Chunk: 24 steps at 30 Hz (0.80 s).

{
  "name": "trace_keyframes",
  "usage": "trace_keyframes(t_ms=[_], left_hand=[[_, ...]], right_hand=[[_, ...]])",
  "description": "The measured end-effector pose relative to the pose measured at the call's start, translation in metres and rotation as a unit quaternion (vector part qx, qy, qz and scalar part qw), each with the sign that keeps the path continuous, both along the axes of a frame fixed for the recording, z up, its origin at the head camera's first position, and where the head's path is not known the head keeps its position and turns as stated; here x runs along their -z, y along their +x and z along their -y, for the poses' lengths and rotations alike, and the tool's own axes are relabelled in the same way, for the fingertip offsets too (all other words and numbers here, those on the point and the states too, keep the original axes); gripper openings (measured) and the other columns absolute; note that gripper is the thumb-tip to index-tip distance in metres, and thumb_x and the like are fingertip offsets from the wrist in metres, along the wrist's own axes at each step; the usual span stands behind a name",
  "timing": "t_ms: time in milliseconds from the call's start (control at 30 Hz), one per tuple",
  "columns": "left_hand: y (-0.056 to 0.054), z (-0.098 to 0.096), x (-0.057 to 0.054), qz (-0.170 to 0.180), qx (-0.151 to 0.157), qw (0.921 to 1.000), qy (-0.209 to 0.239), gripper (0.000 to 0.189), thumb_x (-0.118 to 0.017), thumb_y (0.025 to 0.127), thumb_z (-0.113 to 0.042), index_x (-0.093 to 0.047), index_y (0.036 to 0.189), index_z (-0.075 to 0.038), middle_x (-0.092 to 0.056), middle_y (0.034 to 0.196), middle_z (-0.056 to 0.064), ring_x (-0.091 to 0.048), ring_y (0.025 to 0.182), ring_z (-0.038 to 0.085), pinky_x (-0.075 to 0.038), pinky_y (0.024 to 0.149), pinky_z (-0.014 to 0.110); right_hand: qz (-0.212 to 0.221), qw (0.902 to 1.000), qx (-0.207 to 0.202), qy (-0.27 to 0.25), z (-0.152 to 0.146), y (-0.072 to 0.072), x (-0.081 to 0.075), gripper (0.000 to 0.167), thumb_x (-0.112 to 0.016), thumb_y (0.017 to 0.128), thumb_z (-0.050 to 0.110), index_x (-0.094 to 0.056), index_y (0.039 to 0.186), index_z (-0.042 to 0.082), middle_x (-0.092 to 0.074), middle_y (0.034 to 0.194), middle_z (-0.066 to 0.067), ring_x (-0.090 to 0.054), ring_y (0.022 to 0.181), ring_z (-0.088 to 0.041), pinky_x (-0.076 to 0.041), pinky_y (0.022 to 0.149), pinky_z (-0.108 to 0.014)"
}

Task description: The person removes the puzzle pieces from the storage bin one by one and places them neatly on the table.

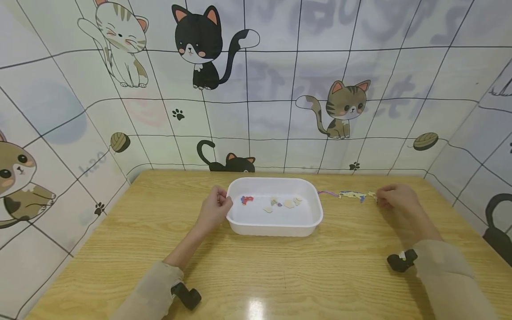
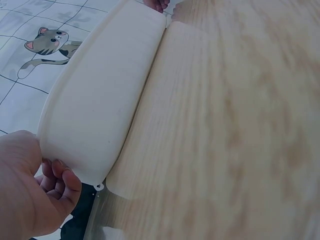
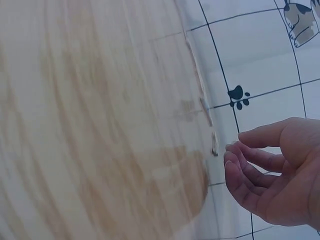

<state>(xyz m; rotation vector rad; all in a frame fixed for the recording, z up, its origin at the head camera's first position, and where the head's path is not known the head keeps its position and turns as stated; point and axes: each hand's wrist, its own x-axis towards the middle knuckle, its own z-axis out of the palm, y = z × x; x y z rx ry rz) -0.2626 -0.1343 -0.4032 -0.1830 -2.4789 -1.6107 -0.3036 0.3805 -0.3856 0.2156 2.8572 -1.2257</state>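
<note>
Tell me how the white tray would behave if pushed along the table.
The white tray would likely slide rather than tip, being wide and low. Its thin-looking walls suggest it is light for its size. The small pieces scattered inside might shift under a sharp push.

Tray [image 1: 276,230] is plain white. In it: a red piece [image 1: 249,199] with some blue at its left, a small purple piece [image 1: 279,205], several pale cream ones. Table [image 1: 280,275]: light yellow-brown wood grain. On it a purple strip [image 1: 329,193] and a pale yellow piece [image 1: 352,194] marked with blue. My sleeves [image 1: 148,291]: beige, black wrist mounts [image 1: 186,296]. Backdrop [image 1: 272,142]: whitish, black grid lines, black paw prints, cats in black-and-white, brown striped, white with tan.
</note>
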Motion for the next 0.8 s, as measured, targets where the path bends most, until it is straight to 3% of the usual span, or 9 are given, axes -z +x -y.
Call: trace_keyframes(t_ms=[233,433,600,800], left_hand=[[-0.001,-0.001,0.000,0.000,-0.001,1.0000,0.001,0.014,-0.056,0.093,-0.005,-0.051,0.106,-0.002,-0.054,0.080,0.008,-0.048,0.068,0.017,-0.040,0.056,0.023],[-0.002,-0.001,0.002,0.000,0.002,1.0000,0.002,0.014,-0.056,0.093,-0.004,-0.051,0.106,-0.001,-0.053,0.079,0.007,-0.047,0.066,0.016,-0.040,0.055,0.023],[0.000,-0.001,0.001,0.000,0.005,1.0000,0.004,0.013,-0.055,0.094,-0.005,-0.050,0.106,-0.001,-0.053,0.077,0.006,-0.047,0.064,0.015,-0.039,0.053,0.023],[-0.001,-0.001,0.002,-0.002,0.002,1.0000,0.003,0.013,-0.055,0.094,-0.005,-0.050,0.105,-0.001,-0.053,0.078,0.007,-0.046,0.063,0.014,-0.039,0.052,0.023]], right_hand=[[-0.045,0.9985,-0.031,-0.009,0.023,0.002,-0.008,0.045,-0.054,0.099,0.016,-0.052,0.126,-0.021,-0.069,0.101,-0.024,-0.064,0.077,-0.011,-0.057,0.070,-0.027],[-0.053,0.9969,-0.056,-0.018,0.046,0.006,-0.016,0.045,-0.055,0.101,0.018,-0.053,0.128,-0.018,-0.064,0.114,-0.032,-0.066,0.082,-0.017,-0.057,0.072,-0.030],[-0.072,0.9945,-0.074,-0.014,0.069,0.010,-0.026,0.043,-0.056,0.101,0.023,-0.058,0.127,-0.012,-0.066,0.114,-0.028,-0.067,0.083,-0.018,-0.057,0.073,-0.031],[-0.106,0.9889,-0.104,0.011,0.101,0.015,-0.034,0.036,-0.058,0.101,0.024,-0.064,0.122,-0.004,-0.069,0.108,-0.022,-0.067,0.090,-0.031,-0.056,0.076,-0.039]])
